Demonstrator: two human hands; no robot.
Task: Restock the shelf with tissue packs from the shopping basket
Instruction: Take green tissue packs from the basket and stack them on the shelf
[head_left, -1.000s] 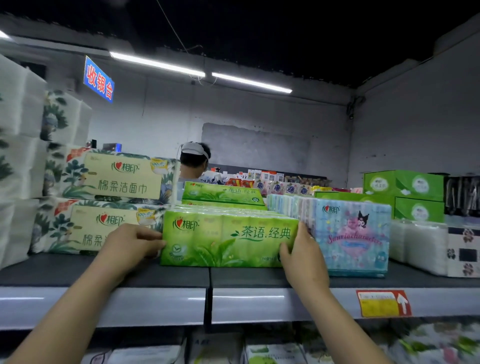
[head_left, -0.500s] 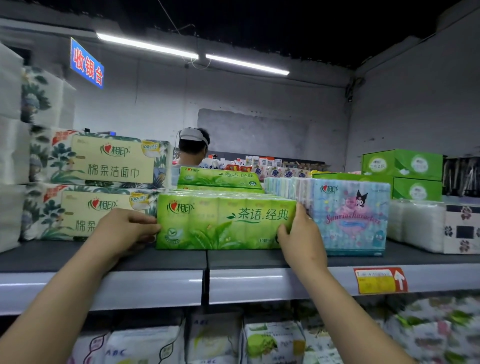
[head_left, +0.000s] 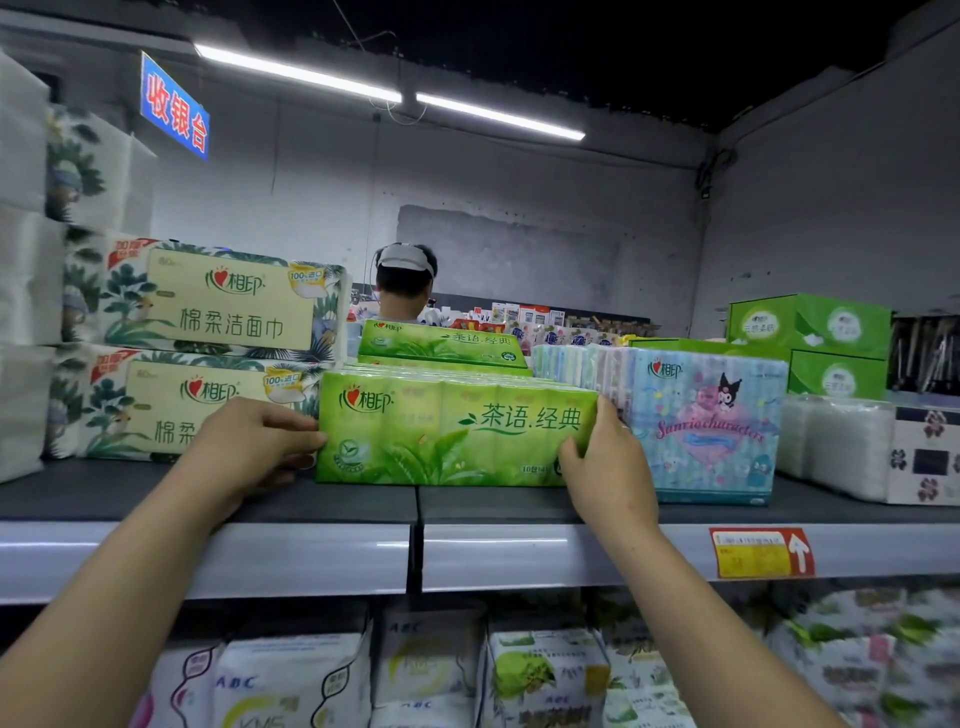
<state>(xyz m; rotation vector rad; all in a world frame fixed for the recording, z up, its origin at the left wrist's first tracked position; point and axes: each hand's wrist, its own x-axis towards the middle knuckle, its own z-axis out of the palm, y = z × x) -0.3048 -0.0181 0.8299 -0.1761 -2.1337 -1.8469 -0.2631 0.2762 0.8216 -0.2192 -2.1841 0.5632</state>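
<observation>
A green tissue pack stands on the dark top shelf, near its front edge. My left hand presses against the pack's left end, fingers curled on it. My right hand grips the right end, thumb on the front face. Behind it lies another green tissue pack, raised on more of the same. The shopping basket is out of view.
Leaf-printed cream tissue packs are stacked at the left, a pastel cartoon pack sits tight on the right, green boxes beyond it. Packs fill the lower shelf. A person's head shows behind the shelf.
Both hands stay on the ends of the green pack, which sits in the same spot on the shelf. The view has tilted down a little, showing more of the lower shelf.
</observation>
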